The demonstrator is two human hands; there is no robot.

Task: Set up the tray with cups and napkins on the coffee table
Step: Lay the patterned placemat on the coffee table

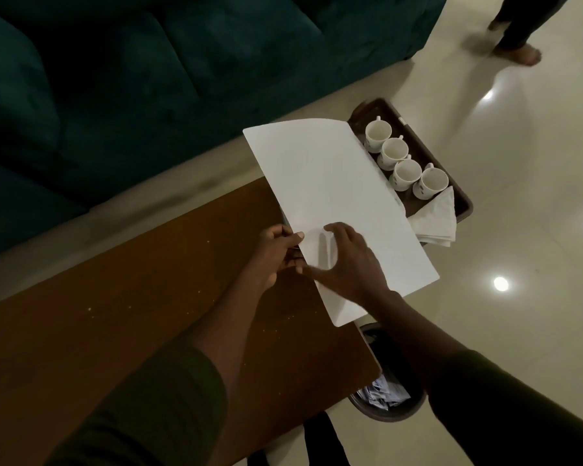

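A large white napkin [334, 196] is spread flat over the right end of the brown coffee table [115, 314] and covers the left part of a dark brown tray [428, 153]. My left hand [276, 253] pinches the napkin's near left edge. My right hand [347, 264] presses on it and folds a small flap. Along the tray's right side stands a row of several white cups [406, 163]. A stack of folded white napkins [438, 220] lies at the tray's near corner.
A dark green sofa [132, 79] runs behind the table. Below the table's right end stands a round waste bin [387, 395] with crumpled paper. A person's bare feet [519, 52] stand on the glossy cream floor at the top right.
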